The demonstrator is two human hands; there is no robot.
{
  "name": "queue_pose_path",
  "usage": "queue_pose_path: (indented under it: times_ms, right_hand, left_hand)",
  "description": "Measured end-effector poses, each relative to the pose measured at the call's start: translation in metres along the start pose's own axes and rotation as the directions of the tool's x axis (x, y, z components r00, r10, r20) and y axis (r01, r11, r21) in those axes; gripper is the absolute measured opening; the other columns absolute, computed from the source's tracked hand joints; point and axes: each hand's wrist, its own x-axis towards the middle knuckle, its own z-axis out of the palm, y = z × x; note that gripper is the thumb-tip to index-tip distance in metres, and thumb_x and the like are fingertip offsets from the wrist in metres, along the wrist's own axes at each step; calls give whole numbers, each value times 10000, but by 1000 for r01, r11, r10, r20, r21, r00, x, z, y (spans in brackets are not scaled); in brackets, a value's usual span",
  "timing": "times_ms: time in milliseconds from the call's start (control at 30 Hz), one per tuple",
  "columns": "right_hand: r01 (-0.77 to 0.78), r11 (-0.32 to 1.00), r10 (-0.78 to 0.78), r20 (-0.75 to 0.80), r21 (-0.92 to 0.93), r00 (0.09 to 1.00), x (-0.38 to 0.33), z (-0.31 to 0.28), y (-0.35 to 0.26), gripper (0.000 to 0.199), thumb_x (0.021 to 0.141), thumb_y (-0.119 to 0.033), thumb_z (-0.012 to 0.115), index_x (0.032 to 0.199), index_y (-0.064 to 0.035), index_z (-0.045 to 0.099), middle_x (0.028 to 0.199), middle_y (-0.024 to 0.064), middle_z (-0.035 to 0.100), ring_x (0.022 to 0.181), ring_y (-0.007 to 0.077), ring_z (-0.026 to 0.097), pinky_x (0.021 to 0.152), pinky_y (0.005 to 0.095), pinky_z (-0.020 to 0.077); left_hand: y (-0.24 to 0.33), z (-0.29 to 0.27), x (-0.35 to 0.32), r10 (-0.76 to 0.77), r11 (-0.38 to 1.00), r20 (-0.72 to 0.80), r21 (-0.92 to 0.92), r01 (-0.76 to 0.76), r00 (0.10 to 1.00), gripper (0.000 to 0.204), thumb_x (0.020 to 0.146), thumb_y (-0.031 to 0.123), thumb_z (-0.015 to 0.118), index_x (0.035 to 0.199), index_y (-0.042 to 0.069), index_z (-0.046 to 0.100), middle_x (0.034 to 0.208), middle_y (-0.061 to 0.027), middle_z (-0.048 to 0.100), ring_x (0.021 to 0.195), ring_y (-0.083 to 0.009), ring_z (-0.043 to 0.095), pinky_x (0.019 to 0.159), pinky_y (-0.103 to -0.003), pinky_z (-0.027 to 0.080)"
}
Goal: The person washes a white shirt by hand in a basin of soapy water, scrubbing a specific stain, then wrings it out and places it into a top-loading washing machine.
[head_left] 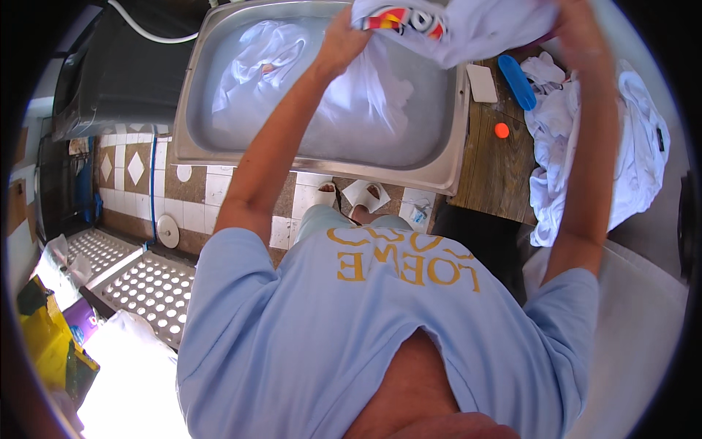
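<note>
A white garment (475,31) with a red, yellow and black print is stretched over the far right of the sink, held up at both ends. My left hand (345,40) is closed on its left end. At the far right, my right hand (578,36) grips the other end, though motion blur and cloth hide most of its fingers. Below lies a metal sink (462,157) with cloudy water. White cloth (256,62) is bunched in the water on the left. More white fabric (365,95) hangs or floats below my left hand; whether it joins the held garment I cannot tell.
Right of the sink, a wooden surface (486,172) carries a white block (482,83), a blue brush-shaped object (517,82), an orange cap (501,130) and a pile of white clothes (636,139). A dark covered machine (135,66) stands left. Perforated panels (142,285) lie lower left.
</note>
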Motion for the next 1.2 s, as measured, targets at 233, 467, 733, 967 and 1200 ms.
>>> queue_pose_path:
  times_ms: [233, 467, 733, 967, 1200]
  right_hand:
    - [-240, 827, 358, 148, -508, 922, -91, 54, 134, 729, 725, -138, 751, 1329, -73, 348, 1118, 87, 554, 997, 155, 540, 814, 275, 464]
    - [-255, 949, 286, -166, 187, 944, -96, 128, 197, 852, 554, -108, 875, 1252, -36, 391, 1092, 117, 565, 966, 199, 587, 808, 311, 510]
    - [-208, 885, 302, -172, 418, 938, -43, 142, 104, 440, 686, -97, 792, 1047, -10, 555, 907, 73, 618, 799, 172, 614, 715, 301, 510]
    - [-64, 692, 404, -312, 719, 860, -62, 108, 62, 393, 895, -355, 568, 1088, -13, 564, 1078, 116, 606, 1004, 251, 583, 891, 409, 465]
    - [-16, 627, 500, -386, 779, 775, -111, 82, 160, 626, 840, -551, 545, 1166, -17, 523, 1159, 113, 579, 1067, 287, 556, 952, 436, 423]
  left_hand:
    - [79, 11, 27, 291, 808, 189, 476, -346, 938, 276, 717, 81, 602, 964, -24, 542, 932, -221, 616, 901, -336, 597, 792, -388, 453]
    - [47, -5, 8, 149, 897, 380, 336, -286, 913, 552, 735, 215, 695, 1191, 39, 438, 1124, -149, 502, 1028, -259, 496, 880, -349, 402]
    - [-74, -31, -88, 96, 802, -87, 596, -25, 992, 1290, 465, 425, 867, 1427, 28, 106, 1339, -222, 382, 1271, -368, 347, 1025, -428, 315]
    - [-58, 27, -37, 268, 962, -465, 176, -208, 844, 857, 602, 207, 824, 1304, 58, 355, 1128, -109, 581, 1025, -239, 576, 901, -338, 440]
    - [-48, 8, -20, 342, 935, -557, 120, -334, 757, 469, 738, 196, 709, 1139, 42, 520, 1022, -80, 592, 941, -170, 569, 847, -301, 451]
